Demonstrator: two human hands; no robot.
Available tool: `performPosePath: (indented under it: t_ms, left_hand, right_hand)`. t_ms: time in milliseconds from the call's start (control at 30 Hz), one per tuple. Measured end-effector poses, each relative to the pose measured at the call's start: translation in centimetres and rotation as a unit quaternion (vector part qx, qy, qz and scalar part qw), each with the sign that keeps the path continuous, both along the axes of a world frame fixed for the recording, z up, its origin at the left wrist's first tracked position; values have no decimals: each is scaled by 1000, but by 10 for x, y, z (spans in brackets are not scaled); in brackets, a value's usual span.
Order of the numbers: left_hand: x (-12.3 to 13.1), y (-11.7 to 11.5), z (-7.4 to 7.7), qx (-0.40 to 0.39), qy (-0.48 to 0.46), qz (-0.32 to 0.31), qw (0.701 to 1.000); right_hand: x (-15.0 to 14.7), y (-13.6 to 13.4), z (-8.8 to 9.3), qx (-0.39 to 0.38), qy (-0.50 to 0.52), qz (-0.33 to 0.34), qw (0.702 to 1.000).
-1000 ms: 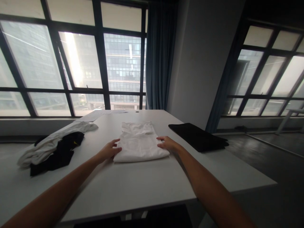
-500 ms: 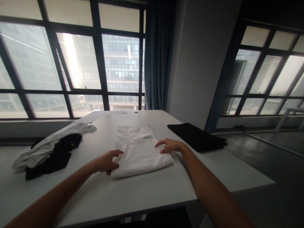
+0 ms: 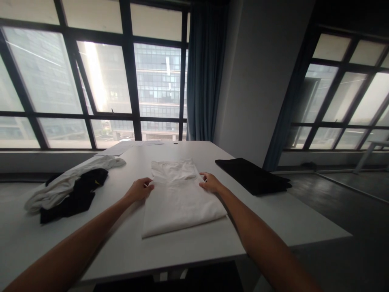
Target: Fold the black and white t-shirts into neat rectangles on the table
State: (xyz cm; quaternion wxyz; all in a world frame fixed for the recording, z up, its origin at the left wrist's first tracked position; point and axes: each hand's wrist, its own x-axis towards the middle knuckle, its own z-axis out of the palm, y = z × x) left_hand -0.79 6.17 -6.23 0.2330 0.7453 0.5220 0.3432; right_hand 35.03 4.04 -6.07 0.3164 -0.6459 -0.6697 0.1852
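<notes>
A folded white garment (image 3: 179,202) lies flat on the white table in front of me, its far part wrinkled and its near edge smooth. Whether it is a shirt, I cannot tell. My left hand (image 3: 140,190) is closed on its left edge, thumb and fingers pinching the cloth. On the opposite side my right hand (image 3: 211,182) pinches the right edge at about the same height. Some fingertips are hidden behind or under the fabric.
Crumpled white clothing (image 3: 57,188) and black clothing (image 3: 71,198) lie heaped at the table's left. A flat black mat-like piece (image 3: 252,176) rests on the right. Papers (image 3: 118,149) lie at the far left edge of the table (image 3: 194,259).
Both hands have moved away from me along the garment's sides and their fingers have closed on its edges. The garment's near edge has come slightly closer to me.
</notes>
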Motion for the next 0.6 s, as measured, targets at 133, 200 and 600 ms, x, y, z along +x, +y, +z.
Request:
performPosePath:
  t_ms: [133, 200, 600]
  left_hand:
    - [-4, -3, 6, -85, -260, -99, 957]
    - [-4, -1, 3, -125, -316, -106, 935]
    - [0, 8, -7, -106, -277, -73, 952]
  right_hand:
    - [10, 0, 6, 43, 103, 48, 993]
    - [14, 2, 5, 58, 138, 42, 988]
    - [11, 8, 1, 75, 33, -5, 997]
